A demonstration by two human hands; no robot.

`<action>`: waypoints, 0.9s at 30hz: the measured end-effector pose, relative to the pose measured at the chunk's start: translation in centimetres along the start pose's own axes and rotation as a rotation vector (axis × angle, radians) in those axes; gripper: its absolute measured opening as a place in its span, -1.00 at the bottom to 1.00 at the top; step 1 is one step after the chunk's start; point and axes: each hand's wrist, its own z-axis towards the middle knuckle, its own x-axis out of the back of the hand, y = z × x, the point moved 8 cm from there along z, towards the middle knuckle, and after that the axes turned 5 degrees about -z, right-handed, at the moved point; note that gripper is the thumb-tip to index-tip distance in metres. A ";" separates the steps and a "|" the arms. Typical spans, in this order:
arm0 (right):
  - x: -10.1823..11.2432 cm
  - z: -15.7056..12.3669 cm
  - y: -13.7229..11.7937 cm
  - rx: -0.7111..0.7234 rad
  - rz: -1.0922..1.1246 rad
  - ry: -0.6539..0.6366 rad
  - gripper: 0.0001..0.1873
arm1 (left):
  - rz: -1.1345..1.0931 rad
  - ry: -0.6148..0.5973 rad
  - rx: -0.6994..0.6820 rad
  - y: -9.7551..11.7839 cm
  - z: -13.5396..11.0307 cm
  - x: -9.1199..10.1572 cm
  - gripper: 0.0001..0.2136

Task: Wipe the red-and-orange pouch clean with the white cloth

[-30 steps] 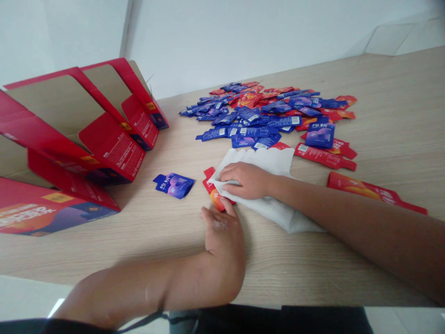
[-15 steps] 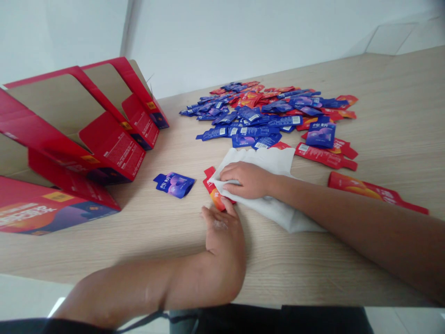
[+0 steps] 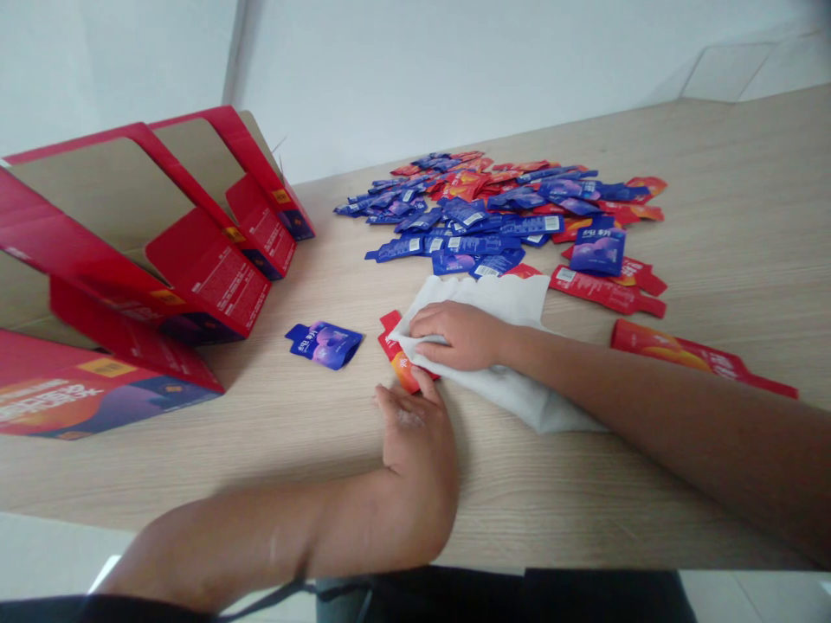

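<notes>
A red pouch (image 3: 405,370) with an orange picture lies flat on the table, its right side partly hidden by a white cloth (image 3: 512,298). At its lower end, my left hand (image 3: 419,428) holds it down, with one finger on its corner and the thumb beside it; the other fingers are hidden. My right hand (image 3: 460,333) is closed on the bunched left end of the cloth and presses it over the pouch. A single purple-blue pouch (image 3: 326,344) lies to the left, apart from both hands.
Several open red boxes (image 3: 214,277) stand in a row at the left. A heap of blue and red pouches (image 3: 480,212) spreads at the back near the wall. Another red pouch (image 3: 701,356) lies at the right, beyond my right forearm. The wooden table (image 3: 273,450) ends near my body.
</notes>
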 end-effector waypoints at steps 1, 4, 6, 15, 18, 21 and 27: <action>0.0 0.0 0.0 0.001 0.003 0.000 -0.82 | 0.004 -0.006 0.000 0.0 0.0 -0.1 -0.52; 0.0 0.0 0.0 0.002 0.011 0.003 -0.82 | 0.025 -0.018 -0.009 0.1 0.1 -0.2 -0.52; 0.0 0.0 0.0 0.003 0.017 0.005 -0.82 | 0.030 -0.021 -0.013 0.1 0.1 -0.2 -0.52; 0.1 0.0 -0.1 0.008 0.015 -0.001 -0.82 | 0.058 0.020 -0.004 0.1 0.0 0.0 -0.52; 0.1 0.0 0.0 0.009 0.017 0.003 -0.83 | 0.030 0.018 0.015 0.0 0.0 0.0 -0.52; 0.1 0.0 -0.1 0.011 0.019 0.008 -0.83 | 0.004 0.009 0.010 0.0 0.0 0.1 -0.52; 0.0 0.0 0.0 0.005 0.017 0.001 -0.82 | 0.069 -0.015 -0.027 0.2 0.0 -0.3 -0.52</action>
